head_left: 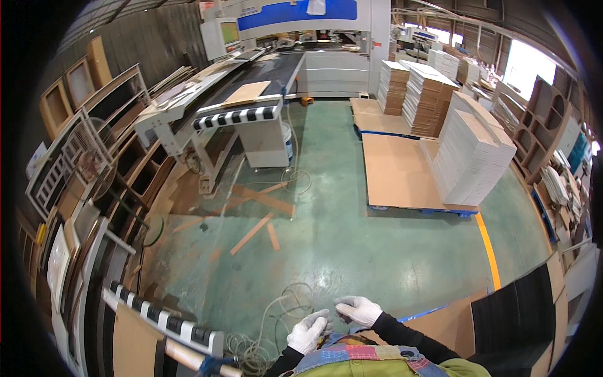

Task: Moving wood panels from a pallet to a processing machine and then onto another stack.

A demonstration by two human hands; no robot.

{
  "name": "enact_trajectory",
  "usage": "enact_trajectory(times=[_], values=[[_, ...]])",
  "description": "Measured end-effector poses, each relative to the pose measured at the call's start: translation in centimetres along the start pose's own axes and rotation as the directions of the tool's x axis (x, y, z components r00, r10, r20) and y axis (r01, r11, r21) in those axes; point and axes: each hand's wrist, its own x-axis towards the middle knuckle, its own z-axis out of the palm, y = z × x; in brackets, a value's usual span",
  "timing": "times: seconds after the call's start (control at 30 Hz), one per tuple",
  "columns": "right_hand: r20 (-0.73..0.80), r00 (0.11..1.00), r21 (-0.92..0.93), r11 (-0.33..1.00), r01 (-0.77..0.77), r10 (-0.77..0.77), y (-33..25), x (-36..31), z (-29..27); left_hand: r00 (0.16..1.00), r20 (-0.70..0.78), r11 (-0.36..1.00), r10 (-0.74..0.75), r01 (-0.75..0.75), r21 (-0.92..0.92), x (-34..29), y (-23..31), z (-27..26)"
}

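Note:
My left hand point(308, 332), in a white knit glove, is held in front of my body at the lower middle. Its fingers curve loosely, and I see nothing in them. Just to its right, my right hand point(358, 310) wears a matching glove. Its fingers point left toward the other hand, with the thumb apart and no object visible in its grasp. A narrow gap separates the two hands. Beneath them is the patchwork-trimmed apron point(352, 357) on my body. Coiled pale hose point(251, 345) lies on the floor beside my left hand.
A striped-edge machine table point(239, 116) with a board point(248, 93) stands ahead left. Wood strips point(252, 234) litter the green floor. Ahead right, stacked white panels point(471, 157) stand on a cardboard-topped pallet point(399, 173). Black panels point(515, 314) lie near right; another striped table edge point(163, 319) is near left.

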Motion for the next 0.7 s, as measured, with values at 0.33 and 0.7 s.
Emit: enact_trajectory(times=[0.33,0.7], values=[[-0.111,0.984,0.462,0.884,-0.072,0.138,-5.4,24.2,-27.5,0.995,0.028,0.982,-0.098,0.092,0.164,34.3,15.1,-0.5],[-0.477,0.771,-0.660,0.408,-0.631,0.422,19.4,37.7,-56.4,0.986,0.167,0.969,-0.020,-0.022,0.247,68.9,38.9,5.4]])
